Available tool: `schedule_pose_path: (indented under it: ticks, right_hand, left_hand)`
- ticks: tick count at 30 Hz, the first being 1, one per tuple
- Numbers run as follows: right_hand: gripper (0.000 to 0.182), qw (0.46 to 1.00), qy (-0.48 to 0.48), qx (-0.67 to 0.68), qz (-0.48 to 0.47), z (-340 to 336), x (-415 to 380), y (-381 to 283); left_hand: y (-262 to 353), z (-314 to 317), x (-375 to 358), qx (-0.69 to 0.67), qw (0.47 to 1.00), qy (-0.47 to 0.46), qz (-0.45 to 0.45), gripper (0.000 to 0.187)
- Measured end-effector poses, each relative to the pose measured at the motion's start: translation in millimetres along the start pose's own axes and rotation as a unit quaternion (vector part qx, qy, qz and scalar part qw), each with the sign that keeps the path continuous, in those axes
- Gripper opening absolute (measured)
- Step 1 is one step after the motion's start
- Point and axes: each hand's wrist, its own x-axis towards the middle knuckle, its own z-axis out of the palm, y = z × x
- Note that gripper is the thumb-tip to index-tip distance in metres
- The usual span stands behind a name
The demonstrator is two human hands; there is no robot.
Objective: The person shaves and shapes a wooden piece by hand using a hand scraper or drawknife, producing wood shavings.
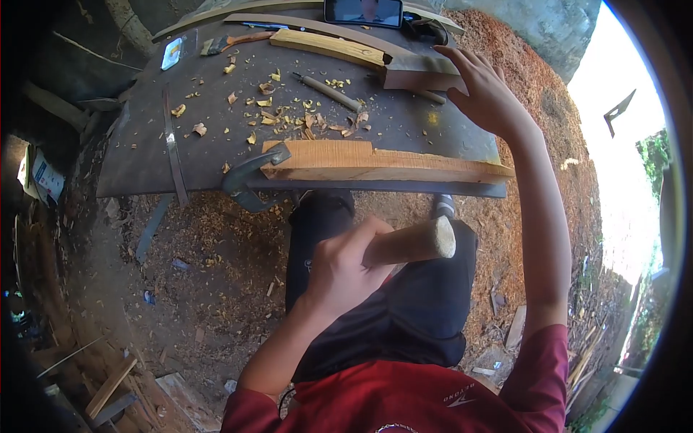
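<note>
My left hand [350,263] is closed round a thick wooden handle [411,243], whose pale rounded end points right, in front of my lap. My right hand [480,83] reaches over the table's far right, its fingers apart at the right end of a wooden block [420,73]. Whether the fingertips touch the block is hard to tell. Along the near table edge lies a long shaped piece of wood [382,162], with a metal clamp [249,180] at its left end. A chisel-like tool [328,92] lies between the block and wood shavings [289,115].
The dark table [209,137] also bears a phone [363,12], a hatchet-like tool [234,42], a yellowish wood piece [328,47] and a metal strip [173,144] over the near edge. Shavings and wood scraps cover the ground [209,238].
</note>
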Motion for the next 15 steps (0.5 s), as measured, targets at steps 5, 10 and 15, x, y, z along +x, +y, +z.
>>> schedule_pose_path:
  ticks: [5,10,15]
  right_hand:
    - [0.066,0.997,0.014,-0.077,0.007,5,-2,6]
    - [0.058,0.992,0.019,-0.122,-0.037,-7,1,9]
    - [0.051,0.989,0.098,-0.105,-0.04,-47,-29,-6]
  left_hand:
    - [0,0,-1,-0.004,1.0,-0.005,-0.003,0.024]
    - [3,2,-5,0.0,1.0,-0.005,0.003,0.023]
    - [19,-1,-14,0.01,0.999,-0.007,0.029,0.023]
